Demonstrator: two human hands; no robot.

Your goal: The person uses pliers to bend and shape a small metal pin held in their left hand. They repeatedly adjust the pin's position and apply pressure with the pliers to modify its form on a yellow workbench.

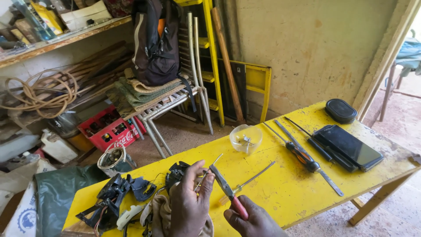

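Yellow table [280, 188] carries a black phone [349, 146], screwdrivers [302, 156], a clear bowl [246, 138], black plastic parts [115, 195]. Left hand [189, 199] is raised over the near table edge, fingers pinching a thin wire [202, 176]. Right hand [252, 219] is closed round red-handled pliers [229, 192], whose tips meet the wire.

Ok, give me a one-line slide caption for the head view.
Right hand holds red-handled pliers to a thin wire in the left hand, over a yellow workbench.
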